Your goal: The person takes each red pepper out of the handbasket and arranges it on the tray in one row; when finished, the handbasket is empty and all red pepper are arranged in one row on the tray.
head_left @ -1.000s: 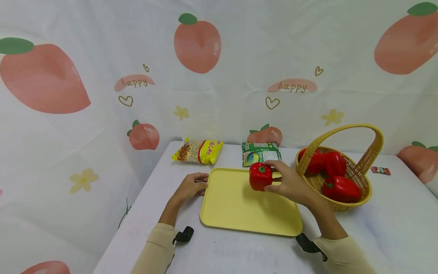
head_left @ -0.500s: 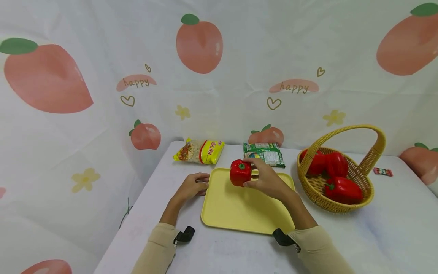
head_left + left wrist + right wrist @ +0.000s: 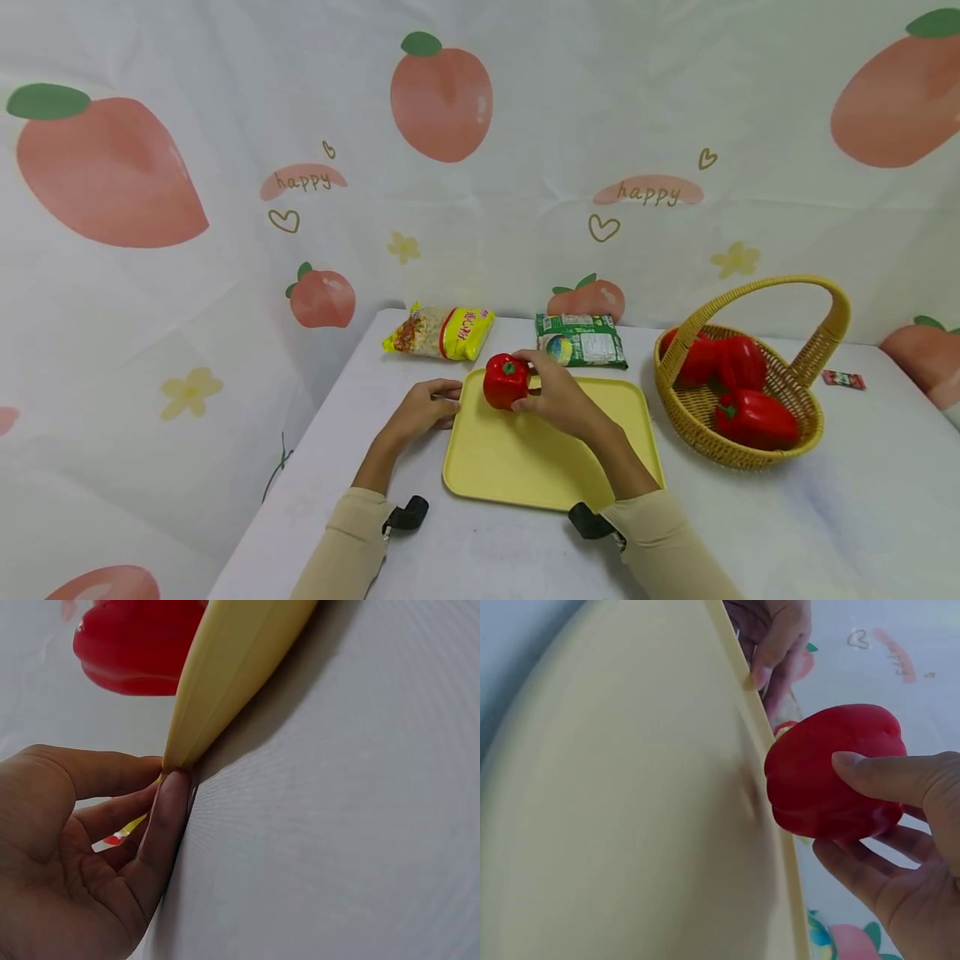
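My right hand [image 3: 558, 400] grips a red bell pepper [image 3: 505, 382] over the far left part of the yellow tray [image 3: 517, 467]. Its green stem faces up in the head view. In the right wrist view the thumb lies along one side of the pepper [image 3: 832, 776], with fingers on the other, and its base is close over the tray surface. At the tray's left rim, my left hand [image 3: 423, 410] pinches the edge. The left wrist view shows thumb and fingertips [image 3: 174, 784] meeting at the tray corner.
A wicker basket [image 3: 697, 425] with several red bell peppers [image 3: 757, 419] stands to the right of the tray. Behind the tray lie a yellow food packet [image 3: 441, 332] and a green packet [image 3: 581, 340]. A small red wrapped packet [image 3: 843, 380] lies at the far right.
My right hand has carried the bell pepper leftward across the tray and slightly lower, to its far left corner. The left hand has stayed at the left rim.
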A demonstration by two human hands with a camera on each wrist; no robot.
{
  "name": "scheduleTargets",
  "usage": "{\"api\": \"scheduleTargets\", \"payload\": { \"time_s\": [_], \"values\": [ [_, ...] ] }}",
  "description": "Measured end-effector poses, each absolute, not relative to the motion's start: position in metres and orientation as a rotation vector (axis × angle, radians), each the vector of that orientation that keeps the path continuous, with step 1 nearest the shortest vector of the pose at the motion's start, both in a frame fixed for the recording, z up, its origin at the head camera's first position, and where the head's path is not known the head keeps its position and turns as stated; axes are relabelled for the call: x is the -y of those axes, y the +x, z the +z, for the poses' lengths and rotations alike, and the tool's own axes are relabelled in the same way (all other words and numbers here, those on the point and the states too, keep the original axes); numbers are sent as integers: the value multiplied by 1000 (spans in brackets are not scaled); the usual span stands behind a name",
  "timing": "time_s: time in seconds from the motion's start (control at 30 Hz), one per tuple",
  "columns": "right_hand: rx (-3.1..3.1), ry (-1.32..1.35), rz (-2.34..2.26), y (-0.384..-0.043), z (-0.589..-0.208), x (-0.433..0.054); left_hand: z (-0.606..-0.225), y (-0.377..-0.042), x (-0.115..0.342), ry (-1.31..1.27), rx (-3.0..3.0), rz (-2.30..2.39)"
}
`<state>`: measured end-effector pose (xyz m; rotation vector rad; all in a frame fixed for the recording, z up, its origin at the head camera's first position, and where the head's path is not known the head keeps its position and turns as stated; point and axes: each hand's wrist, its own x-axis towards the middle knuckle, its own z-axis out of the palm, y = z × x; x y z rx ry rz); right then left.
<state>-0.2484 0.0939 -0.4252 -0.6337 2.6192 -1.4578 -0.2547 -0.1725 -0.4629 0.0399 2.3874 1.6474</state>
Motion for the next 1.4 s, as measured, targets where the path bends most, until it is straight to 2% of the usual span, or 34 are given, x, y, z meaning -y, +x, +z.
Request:
{"api": "scheduleTargets", "payload": {
  "time_s": [1.4],
  "values": [
    [-2622,-607,-1431,-243,-423,-90,-462,-253,173,74,-2370,1678]
  ]
}}
